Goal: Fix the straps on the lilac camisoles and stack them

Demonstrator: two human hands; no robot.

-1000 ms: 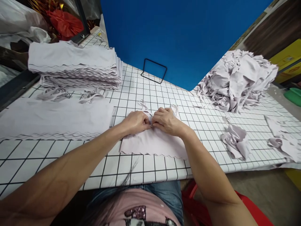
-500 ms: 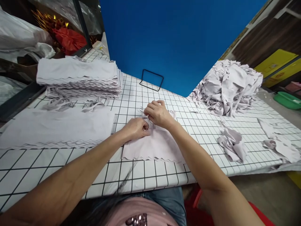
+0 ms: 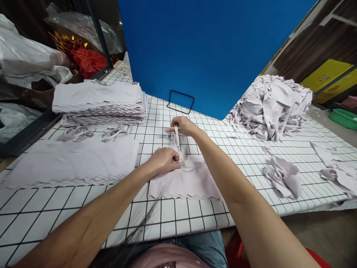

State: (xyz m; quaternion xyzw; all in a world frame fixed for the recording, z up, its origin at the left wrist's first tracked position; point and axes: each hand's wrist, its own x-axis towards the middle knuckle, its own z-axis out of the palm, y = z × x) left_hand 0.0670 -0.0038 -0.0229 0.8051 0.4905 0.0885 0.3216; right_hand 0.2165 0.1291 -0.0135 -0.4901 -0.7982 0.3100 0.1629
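Note:
In front of me a pale pink garment piece [image 3: 186, 182] lies flat on the table, its wavy-edged side toward me. My left hand [image 3: 166, 160] is closed in a pinch at its upper edge, where a strap joins the cloth. Above it, my right hand [image 3: 182, 125] pinches the thin strap [image 3: 176, 138], which stretches up from the garment between my two hands. My right forearm covers part of the garment's right side. Another pale garment piece [image 3: 75, 160] with loose straps [image 3: 75, 134] lies to the left.
Behind that piece stands a thick stack of folded garments [image 3: 97, 98]. A large heap of crumpled pieces [image 3: 273, 108] is at the back right. Crumpled cloth [image 3: 284, 176] and another piece [image 3: 340, 175] lie right. A blue panel [image 3: 206, 56] rises behind the grid-patterned table [image 3: 195, 216].
My right hand has moved up and away from my left, drawing the strap out straight. My left hand still pinches the garment's edge. The view has tilted slightly.

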